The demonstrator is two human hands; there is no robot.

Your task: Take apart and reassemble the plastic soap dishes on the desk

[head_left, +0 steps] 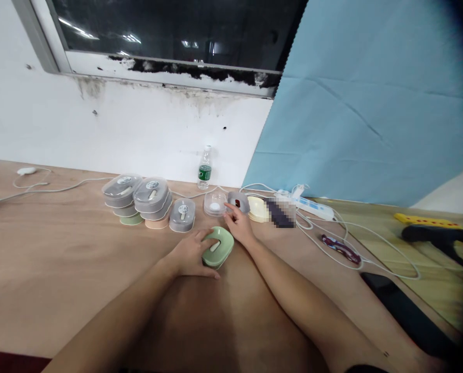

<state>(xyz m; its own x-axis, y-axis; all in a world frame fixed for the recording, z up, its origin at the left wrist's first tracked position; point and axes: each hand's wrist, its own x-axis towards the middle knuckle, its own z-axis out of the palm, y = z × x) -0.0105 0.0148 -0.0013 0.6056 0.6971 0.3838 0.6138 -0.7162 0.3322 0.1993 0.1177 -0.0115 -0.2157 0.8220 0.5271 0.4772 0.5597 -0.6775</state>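
While my left grip (194,254) grasps a green oval plastic box (224,240), fingers over its top and thumb by its near side, probably to steady it, my right grip (237,225) reaches a clear squarish plastic container (215,205); I cannot tell whether it pinches the rim. The box sits mid-tabletop (80,280); the container lies nearer the back edge. Leftward along that edge, grey-topped oval plastic boxes (152,192) are stacked, perhaps to save space.

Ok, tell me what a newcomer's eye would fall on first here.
Probably the pale-blue sheet filling the upper right, beside the dark window. Next, the green container just below the picture's centre, touched by the left hand, and the stacked containers farther left.
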